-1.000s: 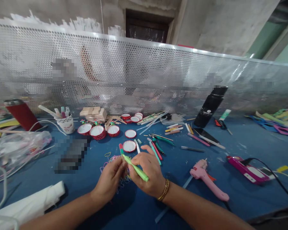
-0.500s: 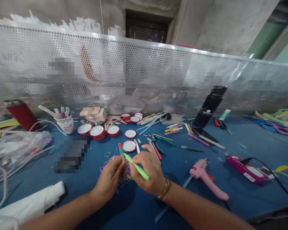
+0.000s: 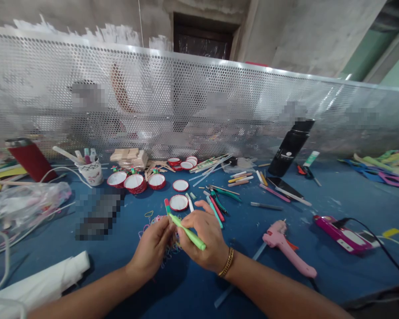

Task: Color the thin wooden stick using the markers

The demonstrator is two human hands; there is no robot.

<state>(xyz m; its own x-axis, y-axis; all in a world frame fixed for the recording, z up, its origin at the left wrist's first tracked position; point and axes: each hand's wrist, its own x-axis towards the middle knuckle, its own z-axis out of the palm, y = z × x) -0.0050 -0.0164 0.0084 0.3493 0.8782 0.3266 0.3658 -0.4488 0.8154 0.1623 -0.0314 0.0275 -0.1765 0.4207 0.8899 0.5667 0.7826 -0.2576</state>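
My left hand (image 3: pixel 152 252) and my right hand (image 3: pixel 204 239) meet over the blue table (image 3: pixel 126 266), fingers closed. The right hand grips a light green stick (image 3: pixel 188 232) that lies slanted across its fingers. The left hand pinches a stick with a red and green end (image 3: pixel 167 206) that points away from me. Under both hands lies a heap of coloured rubber bands (image 3: pixel 153 220). A red-rimmed white round lid (image 3: pixel 179 203) rests just beyond the fingertips.
More red-rimmed lids (image 3: pixel 135 181), loose coloured sticks (image 3: pixel 219 204), a pink glue gun (image 3: pixel 286 248), a magenta device with a cable (image 3: pixel 342 235), a black bottle (image 3: pixel 291 148), a red cup (image 3: pixel 29 158), a white cup of pens (image 3: pixel 91 170). A perforated metal screen (image 3: pixel 199 102) closes the far edge.
The hands shift only slightly; the green stick's slant changes a little and the red-and-green stick tilts a bit. Nothing is picked up or set down.
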